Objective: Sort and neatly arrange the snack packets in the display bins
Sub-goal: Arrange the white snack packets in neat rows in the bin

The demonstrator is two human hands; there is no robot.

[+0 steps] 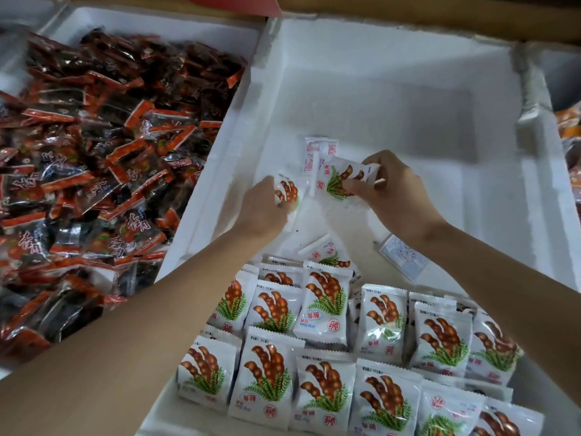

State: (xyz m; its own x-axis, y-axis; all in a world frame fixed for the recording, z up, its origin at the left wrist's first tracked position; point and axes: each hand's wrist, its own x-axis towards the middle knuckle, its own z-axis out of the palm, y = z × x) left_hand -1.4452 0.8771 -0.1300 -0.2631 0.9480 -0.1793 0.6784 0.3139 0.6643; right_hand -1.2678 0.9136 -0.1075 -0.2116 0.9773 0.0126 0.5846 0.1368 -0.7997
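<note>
Left hand [267, 206] is gripping one white tamarind packet [286, 191], fingers curling round its near-left edge; right hand [394, 190] is pinching a second white packet [341, 179] between thumb and fingers, just right of the first; both hands are hovering over the middle of the white foam bin [393, 89].

Stock: loose packets are lying round the hands; one back-up [316, 152] just beyond them; one face-up [330, 254] just nearer; one back-up [402, 256] partly under the right forearm; tidy rows [314, 341] are filling the near end, faces up and overlapping.

Risks, as judged: the glossy film is probably offering little hold, so a light pinch could be letting a packet drop askew; both forearms are crossing low over the tidy rows, so a brush could be knocking the far row out of line; the packet under the right forearm could be getting dragged.

Room: the far half of the bin floor is lying open for new rows; the left foam wall [220, 158] is dividing off a heaped bin of red-and-black packets [94, 152], so a stray could be mixing across it.
</note>
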